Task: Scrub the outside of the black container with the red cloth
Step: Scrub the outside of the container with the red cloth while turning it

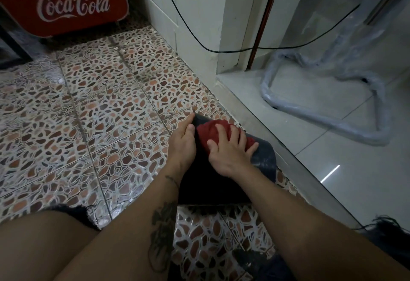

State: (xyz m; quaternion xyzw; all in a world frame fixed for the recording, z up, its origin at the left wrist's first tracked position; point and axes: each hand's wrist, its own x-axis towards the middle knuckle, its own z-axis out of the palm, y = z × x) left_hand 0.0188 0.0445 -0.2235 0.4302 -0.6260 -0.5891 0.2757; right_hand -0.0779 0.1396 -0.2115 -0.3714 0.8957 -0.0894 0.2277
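the black container (pixel 265 158) lies on the patterned tile floor (pixel 88 107) between the person's legs, close to the raised sill of a doorway. the red cloth (pixel 207 134) sits bunched on the container's upper far side. the right hand (pixel 228 150) lies on top of it, with its fingers (pixel 221 129) spread wide and pressing down, so the cloth is trapped between palm and container and shows past the fingertips and beside the thumb. the left hand (pixel 183 142) holds the container's left edge, thumb on top just beside the cloth and the other fingers running down the side. a red coca-cola cooler (pixel 66 3) stands well away at the far left, and a black cable (pixel 199 36) hangs across the white wall.
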